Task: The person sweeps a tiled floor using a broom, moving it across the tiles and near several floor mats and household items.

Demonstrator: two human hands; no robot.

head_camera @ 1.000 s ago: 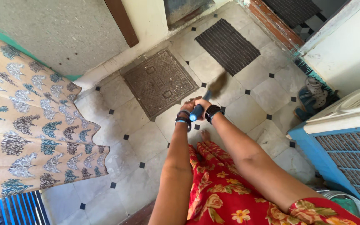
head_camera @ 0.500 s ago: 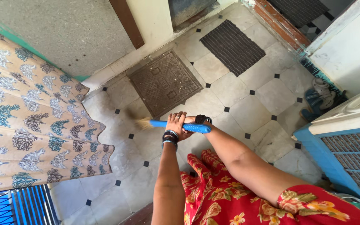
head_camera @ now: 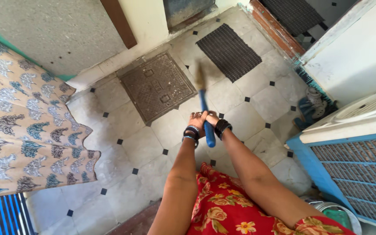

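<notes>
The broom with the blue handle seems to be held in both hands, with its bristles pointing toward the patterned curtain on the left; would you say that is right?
Not quite. Both hands, left hand and right hand, do grip the broom, but the head view shows its bristles pointing up the frame, between the metal floor cover and the dark doormat, not toward the curtain.

One blue-handled broom, two hands on it. One metal floor cover, two dark mats, one patterned curtain, perhaps one pair of sandals, half-hidden.
</notes>
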